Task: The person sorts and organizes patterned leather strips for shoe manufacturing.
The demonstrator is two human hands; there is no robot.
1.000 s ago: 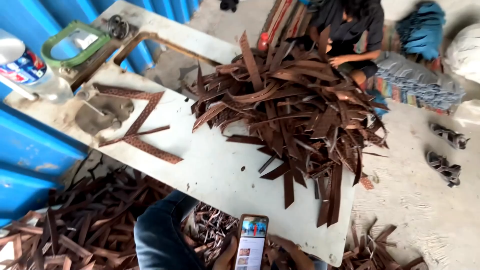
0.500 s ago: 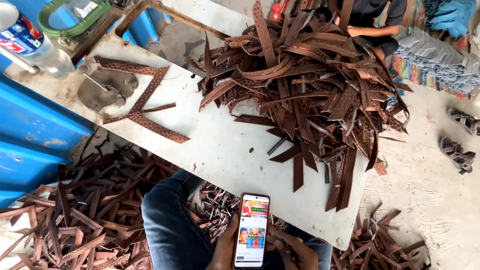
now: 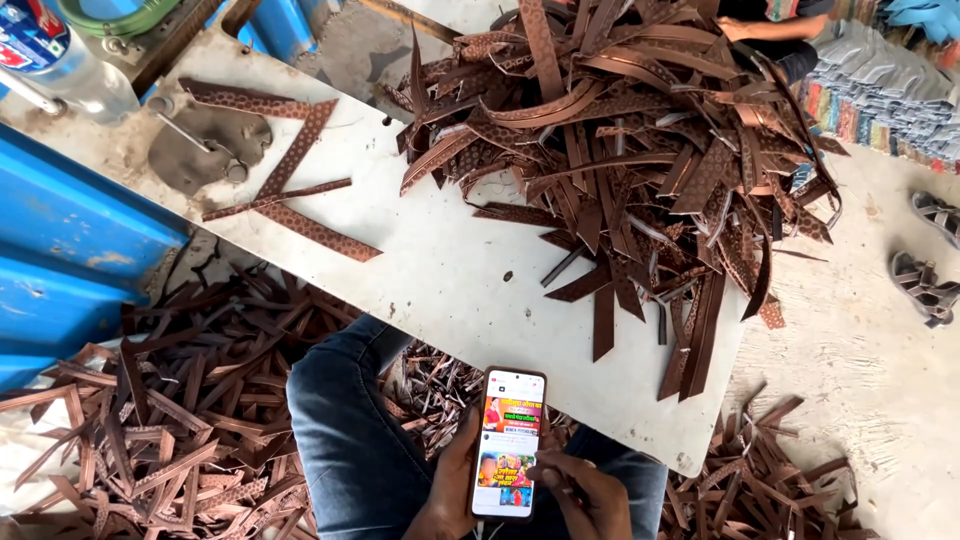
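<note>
A smartphone [image 3: 508, 443] with a lit, colourful screen rests over my lap at the bottom middle. My left hand [image 3: 450, 490] grips its left edge from below. My right hand [image 3: 585, 492] holds its lower right side, thumb on the screen. My knees in blue jeans [image 3: 350, 430] sit under a white table [image 3: 450, 290]. A large heap of brown leather strips [image 3: 640, 150] covers the table's far right half. A few patterned brown strips [image 3: 290, 190] lie crossed on its left part.
Many brown strips [image 3: 170, 420] litter the floor at left and lower right. A blue metal wall [image 3: 70, 250] stands at left, a plastic bottle [image 3: 60, 60] top left. A grey metal press part [image 3: 205, 150] is on the table. Sandals [image 3: 925, 280] lie at right; another person's arm [image 3: 770, 30] shows at the top.
The view has tipped down and closer: the table and heap slid up the frame, and the phone with both hands has come fully into sight.
</note>
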